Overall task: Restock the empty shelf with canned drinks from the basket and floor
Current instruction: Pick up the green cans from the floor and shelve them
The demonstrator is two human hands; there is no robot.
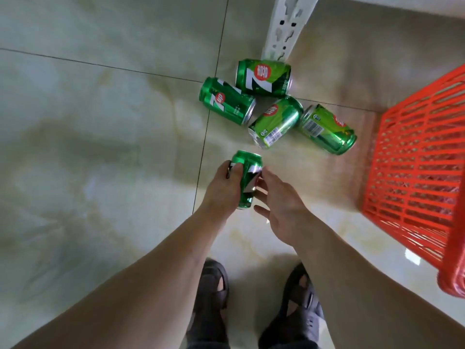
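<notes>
Gripping a green can above the floor, the left hand curls around it; the right hand hovers beside, fingers loose. Four cans lie beyond. The red basket is cropped, its contents unclear.

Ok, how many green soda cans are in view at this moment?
5. Four lie on the floor tiles: can by the shelf post, can left of it, middle can, can nearest the orange basket. The left hand grips the fifth can. The basket's inside is unclear.
</notes>
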